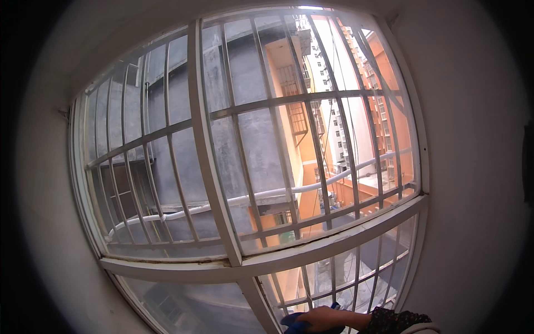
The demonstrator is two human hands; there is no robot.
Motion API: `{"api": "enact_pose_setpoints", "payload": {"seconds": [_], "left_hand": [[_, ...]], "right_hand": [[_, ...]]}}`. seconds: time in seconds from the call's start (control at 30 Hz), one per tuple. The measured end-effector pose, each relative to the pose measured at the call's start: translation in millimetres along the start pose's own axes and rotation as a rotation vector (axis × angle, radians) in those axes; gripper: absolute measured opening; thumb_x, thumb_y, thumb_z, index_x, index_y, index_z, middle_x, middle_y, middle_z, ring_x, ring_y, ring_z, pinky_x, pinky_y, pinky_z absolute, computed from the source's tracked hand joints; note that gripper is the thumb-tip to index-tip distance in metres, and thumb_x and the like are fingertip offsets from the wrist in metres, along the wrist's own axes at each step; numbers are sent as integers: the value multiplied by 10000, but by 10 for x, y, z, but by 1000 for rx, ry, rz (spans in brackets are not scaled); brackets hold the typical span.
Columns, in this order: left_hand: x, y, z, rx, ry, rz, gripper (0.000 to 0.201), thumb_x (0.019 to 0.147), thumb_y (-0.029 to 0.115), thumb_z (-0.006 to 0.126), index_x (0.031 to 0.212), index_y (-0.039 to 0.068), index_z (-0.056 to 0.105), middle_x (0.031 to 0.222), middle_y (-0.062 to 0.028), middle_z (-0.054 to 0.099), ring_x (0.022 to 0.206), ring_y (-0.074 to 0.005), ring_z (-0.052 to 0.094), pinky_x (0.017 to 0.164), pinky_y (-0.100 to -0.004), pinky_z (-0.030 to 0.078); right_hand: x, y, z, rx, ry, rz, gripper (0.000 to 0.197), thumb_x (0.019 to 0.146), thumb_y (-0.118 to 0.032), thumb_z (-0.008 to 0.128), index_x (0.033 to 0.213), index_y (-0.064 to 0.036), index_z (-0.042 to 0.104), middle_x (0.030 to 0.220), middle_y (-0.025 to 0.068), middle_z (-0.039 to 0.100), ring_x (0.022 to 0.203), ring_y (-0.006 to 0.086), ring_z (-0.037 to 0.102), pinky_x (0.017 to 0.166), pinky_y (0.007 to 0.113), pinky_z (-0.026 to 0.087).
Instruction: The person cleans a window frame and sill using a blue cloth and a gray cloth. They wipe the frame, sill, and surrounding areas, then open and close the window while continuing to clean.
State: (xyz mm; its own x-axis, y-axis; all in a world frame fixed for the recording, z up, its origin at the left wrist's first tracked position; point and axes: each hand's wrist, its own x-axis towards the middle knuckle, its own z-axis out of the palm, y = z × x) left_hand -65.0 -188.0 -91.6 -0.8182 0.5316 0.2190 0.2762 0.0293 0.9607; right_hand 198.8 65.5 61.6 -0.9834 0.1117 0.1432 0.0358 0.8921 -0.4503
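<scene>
At the bottom of the head view, my right hand (pixel 321 319) reaches in from the right, its dark patterned sleeve (pixel 392 321) at the wrist. The fingers close over a blue cloth (pixel 292 321), bits of which stick out around the hand. Hand and cloth are in front of the lower right window pane (pixel 328 278), beside the white upright frame bar (pixel 260 300). I cannot tell whether the cloth touches the glass. The lower part of the hand is cut off by the picture's edge. My left hand is not in view.
A large white-framed window (pixel 216 167) fills the view, with metal security bars (pixel 239 150) outside it. A white horizontal frame rail (pixel 334 234) crosses above my hand. Plain walls (pixel 473 167) stand at both sides. Beyond the bars run a white pipe (pixel 267 195) and buildings.
</scene>
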Motion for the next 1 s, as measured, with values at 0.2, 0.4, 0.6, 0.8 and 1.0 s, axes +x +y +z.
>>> {"api": "enact_pose_setpoints", "payload": {"seconds": [0.2, 0.4, 0.6, 0.8, 1.0], "left_hand": [[-7, -218, 50, 65, -25, -58, 321, 885, 52, 402, 1181, -17, 506, 928, -159, 654, 796, -237, 636, 713, -330, 532], [-288, 131, 341, -120, -1, -208, 351, 852, -7, 383, 1180, -37, 503, 949, -185, 646, 818, -251, 635, 732, -330, 534], [-575, 766, 689, -176, 14, -409, 396, 782, -55, 363, 1131, -44, 551, 993, -177, 631, 868, -239, 623, 782, -318, 517], [-484, 1066, 907, 113, -107, -387, 386, 797, -28, 434, 1152, 9, 580, 1020, -127, 634, 920, -206, 594, 808, -294, 495], [-299, 807, 1079, 45, -198, -276, 379, 796, -17, 448, 1152, 8, 577, 1043, -148, 623, 923, -231, 596, 814, -315, 492]], "right_hand": [[-182, 1016, 884, 38, 0, 133, 424, 710, -205, 579, 1131, -160, 603, 920, 172, 654, 855, 357, 623, 764, 440, 484], [-317, 1689, 1489, 13, -209, 361, 479, 706, -284, 632, 1161, -149, 570, 932, 158, 655, 863, 344, 630, 769, 425, 489], [-544, 2126, 1910, -52, -491, 483, 552, 692, -437, 627, 1175, -176, 565, 967, 140, 652, 893, 332, 629, 793, 419, 489], [-839, 2467, 2474, 139, -313, 563, 468, 683, -307, 646, 1107, -116, 600, 942, 177, 649, 899, 342, 620, 783, 426, 486], [-1093, 2565, 2797, 326, -52, 510, 394, 686, -227, 654, 1045, -66, 627, 928, 213, 643, 898, 354, 614, 770, 424, 488]]}}
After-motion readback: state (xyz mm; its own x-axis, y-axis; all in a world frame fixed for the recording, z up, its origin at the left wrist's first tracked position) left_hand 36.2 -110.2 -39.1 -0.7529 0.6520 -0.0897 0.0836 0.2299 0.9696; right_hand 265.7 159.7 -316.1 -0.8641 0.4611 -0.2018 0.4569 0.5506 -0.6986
